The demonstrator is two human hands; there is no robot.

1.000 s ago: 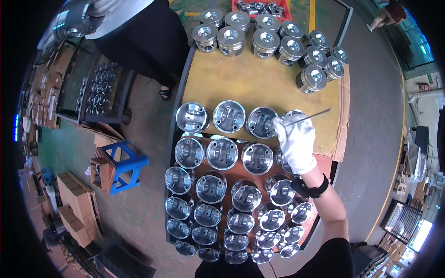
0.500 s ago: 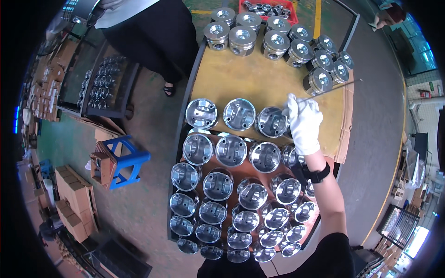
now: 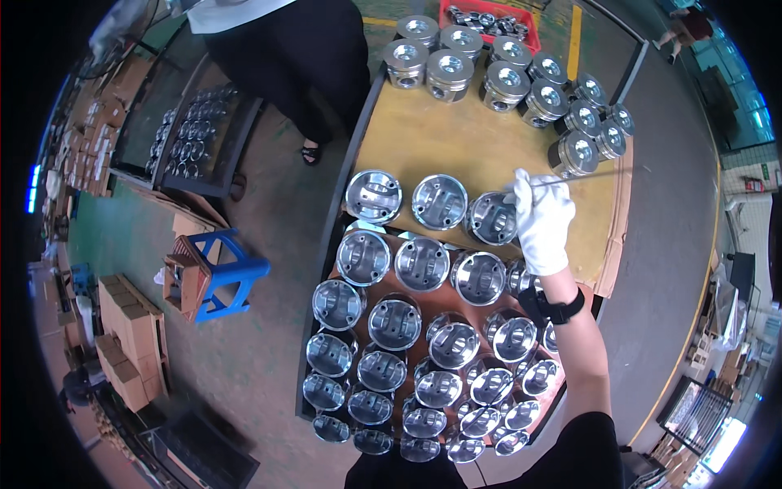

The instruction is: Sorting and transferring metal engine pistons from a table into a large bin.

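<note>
My right hand [image 3: 544, 222], in a white glove, is closed around a thin metal rod [image 3: 599, 174] that points out to the right and looks slightly blurred. Just left of the glove sits a silver piston [image 3: 492, 218], its hollow underside facing up; the glove overlaps its right edge, and I cannot tell whether they touch. Two more pistons, one nearer [image 3: 440, 202] and one farther left [image 3: 374, 196], stand in the same row, also hollow side up. A dark band [image 3: 562, 307] circles my right wrist. My left hand is out of view.
Below, several rows of upturned pistons [image 3: 394, 323] fill the near layer. At the far end of the yellowish board [image 3: 432, 134], several pistons [image 3: 450, 73] stand crown up. Beyond is a red bin [image 3: 531, 37] of small metal parts. A person [image 3: 285, 61] stands far left; a blue stool [image 3: 224, 273] is left.
The whole view has shifted, with the cart and pistons appearing farther right. My right hand stays beside the same piston, and the rod's outer tip has tilted lower.
</note>
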